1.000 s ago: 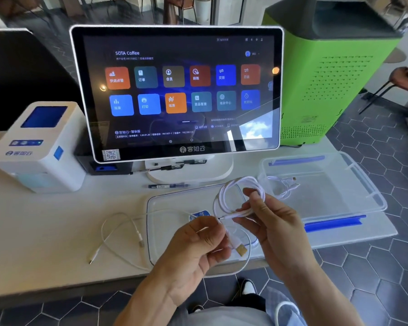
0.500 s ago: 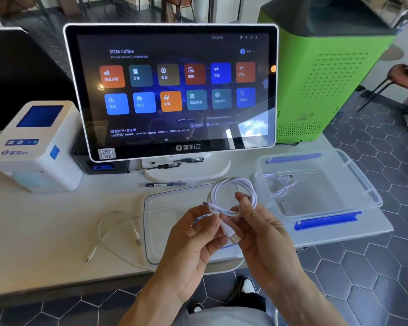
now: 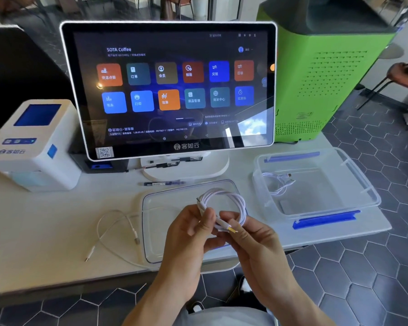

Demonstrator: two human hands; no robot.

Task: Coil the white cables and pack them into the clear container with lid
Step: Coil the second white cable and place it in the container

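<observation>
Both hands hold one coiled white cable (image 3: 231, 198) above the clear lid (image 3: 160, 208) that lies flat on the table's front edge. My left hand (image 3: 189, 234) pinches the coil's left side. My right hand (image 3: 250, 241) grips its lower part, where the gold plug end sticks out. The clear container (image 3: 353, 180) with blue clips stands open to the right, and a small coiled white cable (image 3: 277, 182) lies inside it at the left. A loose white cable (image 3: 114, 228) sprawls on the table left of the lid.
A touchscreen terminal (image 3: 170, 88) stands behind the lid, with a pen (image 3: 163, 183) at its base. A white printer (image 3: 33, 147) sits at the left, a green cabinet (image 3: 327, 67) at the back right. The table edge runs close to my body.
The cable's loose tail has been wound in, so the coil is tighter. My hands have closed together on it, and the plug end now points out between them.
</observation>
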